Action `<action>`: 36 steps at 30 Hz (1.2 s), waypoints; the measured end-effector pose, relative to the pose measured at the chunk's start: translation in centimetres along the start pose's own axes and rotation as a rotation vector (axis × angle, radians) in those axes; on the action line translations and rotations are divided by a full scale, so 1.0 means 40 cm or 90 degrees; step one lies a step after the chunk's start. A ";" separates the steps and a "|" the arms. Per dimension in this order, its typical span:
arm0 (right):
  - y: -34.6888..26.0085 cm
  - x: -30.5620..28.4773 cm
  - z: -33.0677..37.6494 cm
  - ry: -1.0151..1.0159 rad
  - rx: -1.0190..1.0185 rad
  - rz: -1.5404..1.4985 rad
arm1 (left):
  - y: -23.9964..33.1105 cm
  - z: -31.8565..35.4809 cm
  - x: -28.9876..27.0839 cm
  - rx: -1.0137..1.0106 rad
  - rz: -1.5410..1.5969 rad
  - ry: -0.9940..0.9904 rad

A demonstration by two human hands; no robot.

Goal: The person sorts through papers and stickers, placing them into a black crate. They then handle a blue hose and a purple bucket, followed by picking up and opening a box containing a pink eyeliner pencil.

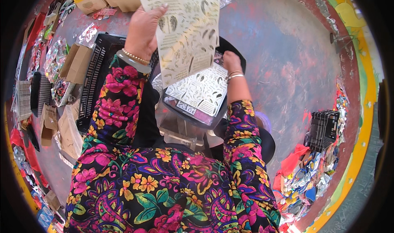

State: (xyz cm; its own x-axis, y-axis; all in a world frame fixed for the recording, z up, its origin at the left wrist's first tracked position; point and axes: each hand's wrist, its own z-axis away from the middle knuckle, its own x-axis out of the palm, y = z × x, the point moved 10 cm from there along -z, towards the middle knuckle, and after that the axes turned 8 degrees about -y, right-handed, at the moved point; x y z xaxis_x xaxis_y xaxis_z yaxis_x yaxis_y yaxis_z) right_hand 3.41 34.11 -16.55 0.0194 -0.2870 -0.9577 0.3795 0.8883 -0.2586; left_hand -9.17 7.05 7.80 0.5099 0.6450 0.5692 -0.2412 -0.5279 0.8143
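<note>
My left hand (144,29) is raised at upper centre, closed on a large cream sheet of paper (188,38) printed with dark feather-like or leaf-like shapes and small text. Its thumb presses the front of the sheet; the other fingers are behind it. Under the raised sheet, a similar white printed sheet (199,89) lies in a dark plastic tub (192,120). My right hand (232,61) is curled closed at the tub's right side, beside the printed sheets. What its fingers grip, if anything, is hidden.
A black slatted crate (88,83) stands left of the tub, with open cardboard boxes (76,63) beyond it. Another black crate (323,129) sits at right, near a heap of colourful scraps (301,183). A purple round object (264,123) shows beside my right arm.
</note>
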 end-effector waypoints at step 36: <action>-0.131 -0.505 0.269 -0.060 -0.004 -0.947 | -0.135 0.022 0.076 -0.172 0.003 -0.166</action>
State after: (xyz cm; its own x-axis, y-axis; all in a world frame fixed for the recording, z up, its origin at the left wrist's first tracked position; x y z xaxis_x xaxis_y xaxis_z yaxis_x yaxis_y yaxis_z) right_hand 11.00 31.40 5.50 -0.3147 -0.9302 0.1890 0.1006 -0.2306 -0.9678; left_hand -5.58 11.37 5.02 0.6927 0.4622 0.5537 -0.4361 -0.3430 0.8320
